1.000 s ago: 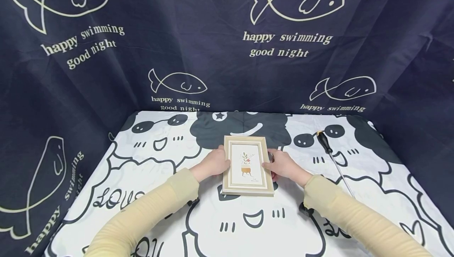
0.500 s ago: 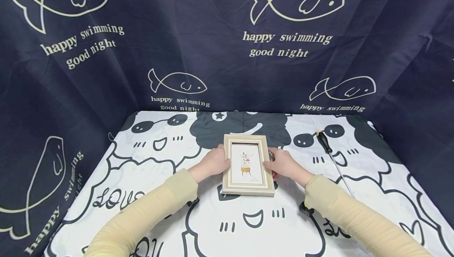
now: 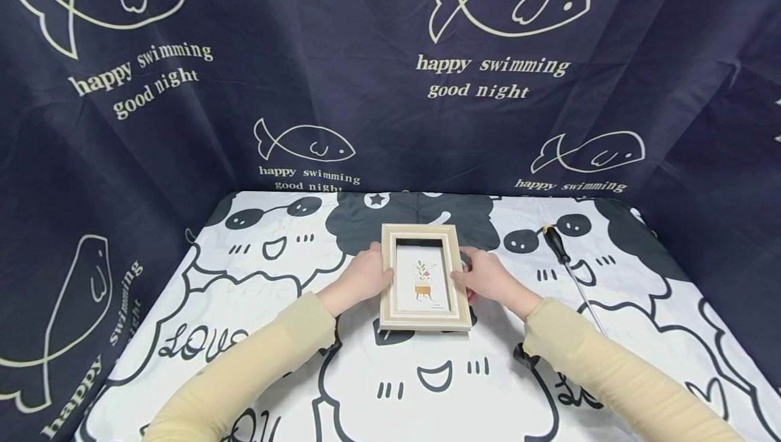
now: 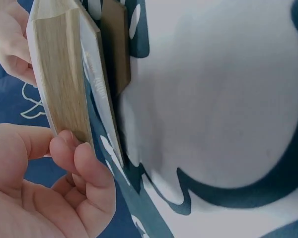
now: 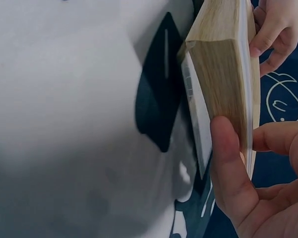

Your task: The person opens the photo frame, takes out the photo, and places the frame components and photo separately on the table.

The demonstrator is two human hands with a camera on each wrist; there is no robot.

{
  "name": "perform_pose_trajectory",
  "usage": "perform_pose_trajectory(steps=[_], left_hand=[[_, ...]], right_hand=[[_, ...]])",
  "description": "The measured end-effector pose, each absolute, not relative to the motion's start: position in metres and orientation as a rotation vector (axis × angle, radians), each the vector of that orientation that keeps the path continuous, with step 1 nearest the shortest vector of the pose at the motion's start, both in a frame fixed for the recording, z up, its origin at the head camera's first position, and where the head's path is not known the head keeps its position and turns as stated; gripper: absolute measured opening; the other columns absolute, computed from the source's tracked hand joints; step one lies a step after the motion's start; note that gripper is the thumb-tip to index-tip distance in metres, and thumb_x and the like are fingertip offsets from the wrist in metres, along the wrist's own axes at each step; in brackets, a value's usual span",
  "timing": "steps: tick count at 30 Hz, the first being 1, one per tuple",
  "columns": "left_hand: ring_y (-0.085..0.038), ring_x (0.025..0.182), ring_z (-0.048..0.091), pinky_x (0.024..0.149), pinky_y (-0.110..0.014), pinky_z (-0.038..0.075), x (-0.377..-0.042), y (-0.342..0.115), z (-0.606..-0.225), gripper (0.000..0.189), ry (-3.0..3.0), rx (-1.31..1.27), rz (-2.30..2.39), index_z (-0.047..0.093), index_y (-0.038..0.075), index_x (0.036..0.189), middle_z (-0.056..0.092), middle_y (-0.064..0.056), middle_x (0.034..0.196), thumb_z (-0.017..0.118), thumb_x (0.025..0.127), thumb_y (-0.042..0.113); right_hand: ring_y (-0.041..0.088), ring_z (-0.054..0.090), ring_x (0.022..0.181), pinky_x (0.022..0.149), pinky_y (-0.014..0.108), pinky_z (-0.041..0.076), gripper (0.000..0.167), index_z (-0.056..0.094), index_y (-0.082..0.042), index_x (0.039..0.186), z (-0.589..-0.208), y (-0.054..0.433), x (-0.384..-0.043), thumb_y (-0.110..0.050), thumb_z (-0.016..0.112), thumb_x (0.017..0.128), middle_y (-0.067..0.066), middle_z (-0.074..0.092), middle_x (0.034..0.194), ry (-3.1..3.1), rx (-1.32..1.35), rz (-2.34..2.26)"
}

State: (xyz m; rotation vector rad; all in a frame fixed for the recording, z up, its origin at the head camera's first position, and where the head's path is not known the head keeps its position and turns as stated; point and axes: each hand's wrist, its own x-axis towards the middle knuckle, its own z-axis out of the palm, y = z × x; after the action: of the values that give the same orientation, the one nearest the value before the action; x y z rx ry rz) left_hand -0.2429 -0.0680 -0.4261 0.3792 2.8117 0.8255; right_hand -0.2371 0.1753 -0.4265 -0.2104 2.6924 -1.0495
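Observation:
Both hands hold a cream and wood-toned picture frame (image 3: 424, 321) in the middle of the table. My left hand (image 3: 364, 276) pinches its left edge, my right hand (image 3: 488, 278) its right edge. Inside the opening, a white picture card (image 3: 436, 272) with a potted plant drawing sits visibly deeper than the frame. From the side, the wooden moulding (image 4: 62, 74) stands apart from the thin card and its backing board (image 5: 201, 124). Behind that backing, the left wrist view shows a flat brown piece (image 4: 116, 49), perhaps a stand leg. Fingers partly hide the frame's sides.
To the right lies a screwdriver (image 3: 556, 245) with a black handle and long metal shaft, partly hidden by the right sleeve. A white cloth (image 3: 390, 415) with dark cartoon prints covers the table. Navy curtains (image 3: 390, 89) with fish prints hang behind and at the sides.
Both hands have raised the frame slightly and shifted it away from the body. A dark gap has opened between its inner edge and the picture card, which stays lower.

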Motion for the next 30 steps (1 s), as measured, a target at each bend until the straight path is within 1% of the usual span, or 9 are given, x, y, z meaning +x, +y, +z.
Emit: perform_pose_trajectory(steps=[4, 9, 13, 17, 20, 23, 30], left_hand=[[-0.013, 0.049, 0.055, 0.04, -0.023, 0.045, -0.243, -0.072, -0.422, 0.054, 2.834, 0.377, 0.818, 0.037, -0.016, 0.129, 0.056, -0.009, 0.068, 0.053, 0.092, 0.018], [-0.013, 0.051, 0.056, 0.043, -0.024, 0.046, -0.244, -0.08, -0.417, 0.052, 2.862, 0.37, 0.816, 0.04, -0.014, 0.127, 0.059, -0.01, 0.072, 0.055, 0.09, 0.019], [-0.013, 0.051, 0.056, 0.042, -0.024, 0.046, -0.246, -0.089, -0.414, 0.053, 2.863, 0.367, 0.847, 0.04, -0.014, 0.129, 0.06, -0.01, 0.072, 0.055, 0.09, 0.019], [-0.012, 0.048, 0.053, 0.039, -0.023, 0.04, -0.249, -0.099, -0.411, 0.056, 2.875, 0.347, 0.86, 0.038, -0.013, 0.132, 0.059, -0.007, 0.069, 0.055, 0.089, 0.019], [-0.011, 0.045, 0.049, 0.038, -0.022, 0.034, -0.251, -0.107, -0.409, 0.058, 2.878, 0.32, 0.866, 0.036, -0.011, 0.135, 0.058, -0.005, 0.066, 0.055, 0.09, 0.02], [-0.011, 0.043, 0.048, 0.037, -0.021, 0.032, -0.255, -0.115, -0.409, 0.059, 2.876, 0.296, 0.867, 0.034, -0.01, 0.137, 0.057, -0.005, 0.061, 0.053, 0.09, 0.021], [-0.014, 0.049, 0.055, 0.041, -0.024, 0.039, -0.263, -0.135, -0.413, 0.061, 2.901, 0.284, 0.823, 0.032, -0.009, 0.139, 0.06, -0.007, 0.065, 0.051, 0.09, 0.023]], right_hand=[[0.016, 0.06, 0.042, 0.044, 0.032, 0.053, 0.065, 0.031, 0.014, 0.138, -0.422, 0.172, -0.238, -0.011, 0.062, 0.087, 0.009, 0.06, 0.066, 2.683, -0.225, -1.068], [0.016, 0.061, 0.041, 0.045, 0.033, 0.053, 0.065, 0.032, 0.013, 0.138, -0.416, 0.165, -0.24, -0.012, 0.062, 0.087, 0.008, 0.061, 0.064, 2.686, -0.226, -1.061], [0.014, 0.06, 0.041, 0.044, 0.03, 0.052, 0.065, 0.034, 0.012, 0.138, -0.412, 0.157, -0.243, -0.014, 0.063, 0.086, 0.006, 0.061, 0.063, 2.7, -0.24, -1.041], [0.014, 0.061, 0.041, 0.044, 0.027, 0.052, 0.064, 0.036, 0.011, 0.137, -0.409, 0.148, -0.247, -0.015, 0.063, 0.086, 0.006, 0.062, 0.063, 2.709, -0.25, -1.045], [0.014, 0.061, 0.042, 0.046, 0.028, 0.053, 0.064, 0.036, 0.011, 0.137, -0.407, 0.14, -0.251, -0.015, 0.063, 0.086, 0.007, 0.063, 0.064, 2.691, -0.24, -1.082], [0.014, 0.061, 0.042, 0.047, 0.028, 0.054, 0.064, 0.034, 0.011, 0.138, -0.406, 0.132, -0.256, -0.015, 0.063, 0.086, 0.007, 0.064, 0.065, 2.683, -0.243, -1.087], [0.014, 0.062, 0.043, 0.049, 0.03, 0.055, 0.065, 0.033, 0.009, 0.14, -0.407, 0.114, -0.266, -0.016, 0.063, 0.087, 0.007, 0.064, 0.066, 2.65, -0.246, -1.122]])
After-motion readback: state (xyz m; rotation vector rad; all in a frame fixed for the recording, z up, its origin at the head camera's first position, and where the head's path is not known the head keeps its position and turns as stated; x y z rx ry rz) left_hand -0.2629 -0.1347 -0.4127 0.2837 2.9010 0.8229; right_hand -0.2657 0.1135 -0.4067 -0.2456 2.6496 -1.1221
